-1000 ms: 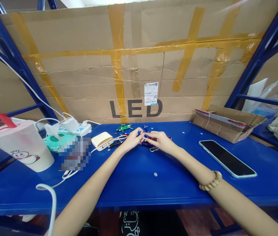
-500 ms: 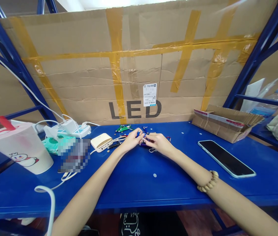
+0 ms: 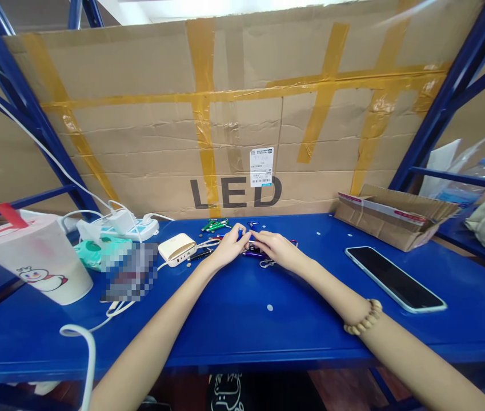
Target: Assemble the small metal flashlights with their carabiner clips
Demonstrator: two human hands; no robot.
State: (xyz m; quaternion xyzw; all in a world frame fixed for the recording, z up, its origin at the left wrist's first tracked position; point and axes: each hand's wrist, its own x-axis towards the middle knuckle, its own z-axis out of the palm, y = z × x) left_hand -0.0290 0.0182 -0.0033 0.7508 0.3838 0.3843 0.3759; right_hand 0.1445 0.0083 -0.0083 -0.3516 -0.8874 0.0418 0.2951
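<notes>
My left hand [image 3: 230, 246] is closed around a small blue cylinder [image 3: 240, 233], whose end shows between thumb and fingers. Right beside it, my right hand [image 3: 280, 249] pinches at the same spot; what lies between its fingertips is too small to make out. Under and behind the hands is a loose group of small metal cylinders, partly hidden. A purple one [image 3: 251, 254] lies below the fingers, next to a silver clip [image 3: 267, 263]. Farther back are several green cylinders [image 3: 217, 225] and a blue one [image 3: 252, 224]. A black one [image 3: 201, 254] rests left of my left hand.
On the blue table [image 3: 242, 319], a cream power bank [image 3: 177, 249] with cables, a tissue pack [image 3: 96, 251], a power strip [image 3: 145, 228] and a drink cup [image 3: 49, 279] stand left. A phone [image 3: 396, 279] and open cardboard box [image 3: 379, 220] are right. Cardboard [image 3: 148, 148] walls the back.
My right hand's fingers have shifted slightly and stretched more toward my left hand, uncovering more of the purple cylinder. The left hand stays nearly in place, still holding the blue cylinder.
</notes>
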